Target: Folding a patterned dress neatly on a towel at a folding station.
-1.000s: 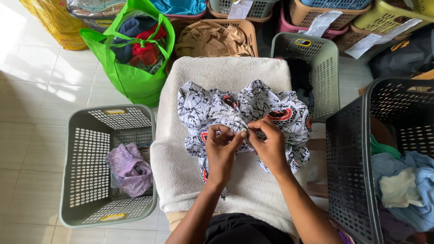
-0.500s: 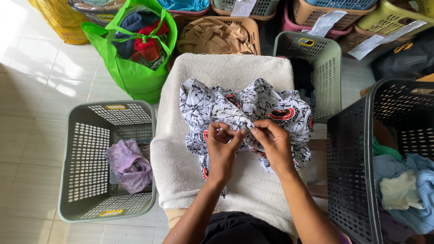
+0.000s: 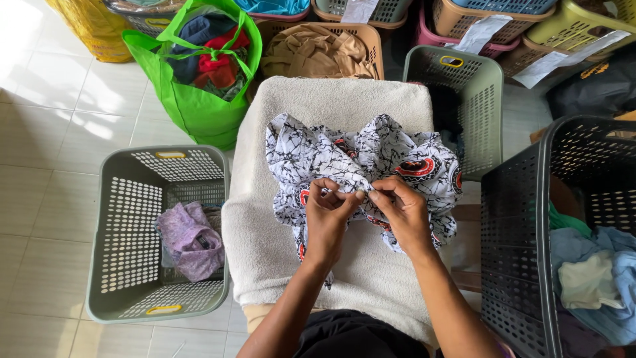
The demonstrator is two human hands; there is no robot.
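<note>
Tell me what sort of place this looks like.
Probably a home laundry-sorting spot or small laundry service on a tiled floor. Both hands, left hand and right hand, pinch a patterned garment on a towel-covered surface, with a grey basket and green bag of clothes around.

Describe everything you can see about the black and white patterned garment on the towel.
The garment is thin, crumpled cloth, white with black branching lines and a few round red and black patches. It lies bunched and unfolded on the cream towel that covers the surface. The left hand and right hand both pinch its near edge at the middle, fingertips almost meeting. Nothing else touches it.
</note>
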